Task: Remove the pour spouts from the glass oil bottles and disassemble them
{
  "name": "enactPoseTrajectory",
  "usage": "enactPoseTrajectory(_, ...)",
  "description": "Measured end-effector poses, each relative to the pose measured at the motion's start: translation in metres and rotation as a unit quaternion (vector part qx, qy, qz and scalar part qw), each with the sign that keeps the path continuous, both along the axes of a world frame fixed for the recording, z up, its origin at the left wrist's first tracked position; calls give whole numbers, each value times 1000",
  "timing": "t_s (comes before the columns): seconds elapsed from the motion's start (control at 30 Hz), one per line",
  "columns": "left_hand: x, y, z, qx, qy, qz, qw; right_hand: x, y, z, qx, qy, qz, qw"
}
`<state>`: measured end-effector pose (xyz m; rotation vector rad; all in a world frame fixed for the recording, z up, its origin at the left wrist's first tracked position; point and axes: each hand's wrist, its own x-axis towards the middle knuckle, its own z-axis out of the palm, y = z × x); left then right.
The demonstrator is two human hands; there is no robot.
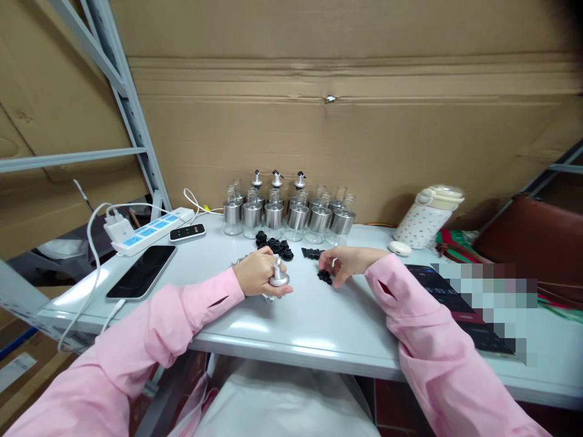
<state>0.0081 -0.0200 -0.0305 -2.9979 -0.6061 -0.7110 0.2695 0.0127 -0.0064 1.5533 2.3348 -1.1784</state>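
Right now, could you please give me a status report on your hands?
Left hand closed on a silver pourer spout. Right hand open at small black pieces. Metal-sleeved glass bottles standing behind; nothing visibly blocking the pieces.

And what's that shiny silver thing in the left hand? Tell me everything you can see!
The silver piece is small and looks like shiny metal. It has a wide, round, domed bottom part and a narrow stem poking up, roughly upright. The left hand grips it over the pale table. Its underside is hard to make out.
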Motion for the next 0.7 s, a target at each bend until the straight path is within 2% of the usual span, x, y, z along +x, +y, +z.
enactPoseTrajectory(0.33, 0, 0, 0, 5, -15, -9, 1000, -2, 0, -3, -34, 50, -27, 998)
enactPoseTrajectory(0.7, 0, 1, -2, 18, -6, -4, 1000, 2, 6, -6, -10, 70, -19, 997)
